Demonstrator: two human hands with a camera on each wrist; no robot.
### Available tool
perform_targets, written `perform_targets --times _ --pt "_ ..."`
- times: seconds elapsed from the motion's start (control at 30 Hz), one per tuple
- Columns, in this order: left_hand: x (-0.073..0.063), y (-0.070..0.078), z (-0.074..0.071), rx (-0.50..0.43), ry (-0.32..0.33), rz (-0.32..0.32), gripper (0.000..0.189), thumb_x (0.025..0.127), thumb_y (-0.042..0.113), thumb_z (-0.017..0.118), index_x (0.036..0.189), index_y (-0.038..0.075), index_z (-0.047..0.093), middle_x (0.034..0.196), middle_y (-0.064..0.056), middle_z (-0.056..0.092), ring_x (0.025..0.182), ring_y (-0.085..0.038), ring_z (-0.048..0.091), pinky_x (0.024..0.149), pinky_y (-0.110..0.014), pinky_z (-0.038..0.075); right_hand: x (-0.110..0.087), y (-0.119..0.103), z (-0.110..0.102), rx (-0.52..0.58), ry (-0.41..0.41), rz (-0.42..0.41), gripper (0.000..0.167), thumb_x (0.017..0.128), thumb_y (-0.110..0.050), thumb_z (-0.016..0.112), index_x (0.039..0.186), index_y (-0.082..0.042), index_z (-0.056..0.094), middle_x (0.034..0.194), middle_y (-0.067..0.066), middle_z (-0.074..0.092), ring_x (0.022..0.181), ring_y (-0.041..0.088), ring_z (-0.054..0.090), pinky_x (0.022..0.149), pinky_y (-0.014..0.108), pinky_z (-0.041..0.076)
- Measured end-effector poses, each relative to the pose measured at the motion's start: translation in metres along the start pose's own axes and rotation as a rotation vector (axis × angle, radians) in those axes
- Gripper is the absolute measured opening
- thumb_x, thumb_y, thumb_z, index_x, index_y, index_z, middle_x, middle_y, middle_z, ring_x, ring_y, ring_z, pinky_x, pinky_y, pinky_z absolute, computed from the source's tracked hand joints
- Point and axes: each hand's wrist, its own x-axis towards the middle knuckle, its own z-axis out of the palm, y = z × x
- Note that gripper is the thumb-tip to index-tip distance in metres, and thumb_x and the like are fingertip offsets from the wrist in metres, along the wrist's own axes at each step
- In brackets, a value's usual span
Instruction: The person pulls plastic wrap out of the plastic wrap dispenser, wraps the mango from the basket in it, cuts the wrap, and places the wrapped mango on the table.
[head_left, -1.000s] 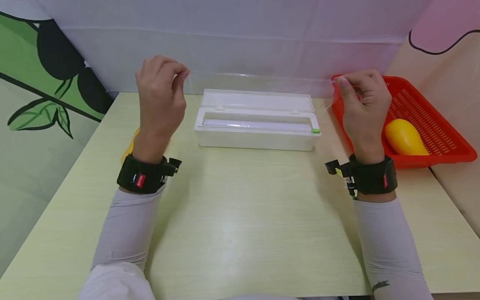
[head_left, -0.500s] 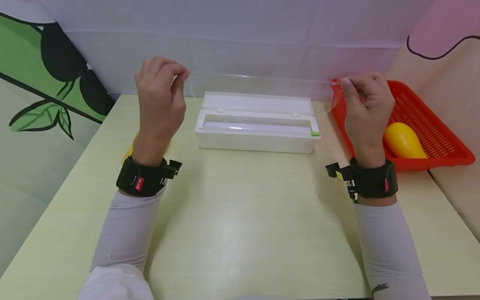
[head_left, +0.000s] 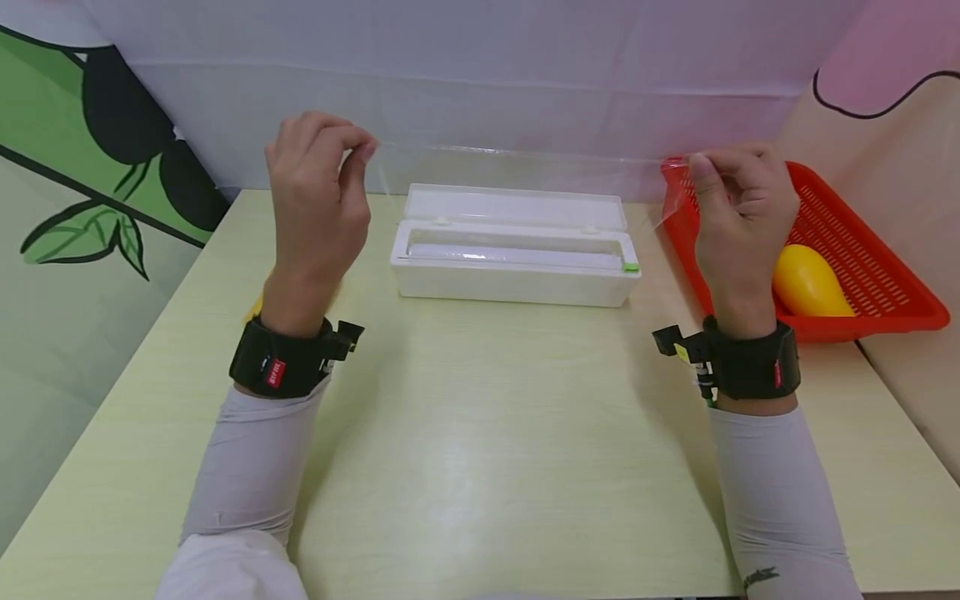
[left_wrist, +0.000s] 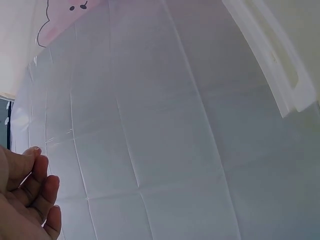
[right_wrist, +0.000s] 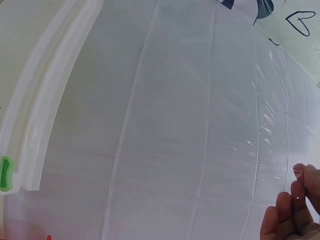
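A clear sheet of plastic wrap (head_left: 495,152) stretches in the air between my two hands, behind and above the white box. My left hand (head_left: 318,200) pinches its left corner between thumb and forefinger. At the other end my right hand (head_left: 746,225) pinches the right corner, overlapping the red basket's near-left side in the head view. Glints and fine creases mark the plastic wrap in the right wrist view. Between the forearms and farther back stands the white wrap dispenser box (head_left: 517,286), lid tipped back, a roll (head_left: 517,254) visible inside and a green slider (head_left: 631,267) at its right end.
A red plastic basket (head_left: 892,275) at the right holds a yellow mango-like fruit (head_left: 810,281). Something yellow (head_left: 255,308) peeks out behind my left wrist, mostly hidden. A pale cloth backdrop (head_left: 495,50) rises behind the wooden-looking table (head_left: 465,442).
My right hand has moved a little to the right and my left hand slightly left, spreading the plastic wrap a bit wider. The box and basket stay where they were.
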Motion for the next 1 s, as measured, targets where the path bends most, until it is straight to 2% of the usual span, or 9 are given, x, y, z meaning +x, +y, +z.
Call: perform_targets --times 0.37,0.57,1.0 --pt "0.001 0.004 -0.002 -0.009 0.021 -0.012 0.018 0.098 0.008 0.060 0.092 -0.006 0.070 0.094 -0.019 0.065 0.096 -0.036 0.055 0.082 -0.033 0.023 0.000 -0.008 0.000 0.019 0.038 -0.008 0.017 0.093 -0.002 0.067 0.094 0.015 0.071 0.086 -0.017 0.056 0.087 0.009 0.051 0.076 0.023 0.040" --pt "0.002 0.008 -0.004 -0.017 0.030 -0.012 0.018 0.098 0.008 0.060 0.092 -0.006 0.070 0.094 -0.019 0.065 0.096 -0.037 0.055 0.084 -0.033 0.025 -0.001 -0.017 -0.001 0.036 0.052 -0.026 0.014 0.093 0.001 0.066 0.093 0.014 0.070 0.083 -0.017 0.054 0.085 0.007 0.050 0.076 0.021 0.037" --pt "0.003 0.013 -0.008 -0.027 0.037 -0.011 0.019 0.099 0.007 0.059 0.094 -0.008 0.070 0.094 -0.021 0.065 0.097 -0.038 0.055 0.085 -0.032 0.026 -0.001 -0.021 -0.001 0.103 0.085 -0.015 0.011 0.092 0.003 0.066 0.092 0.013 0.072 0.085 -0.012 0.055 0.087 0.011 0.050 0.074 0.021 0.042"
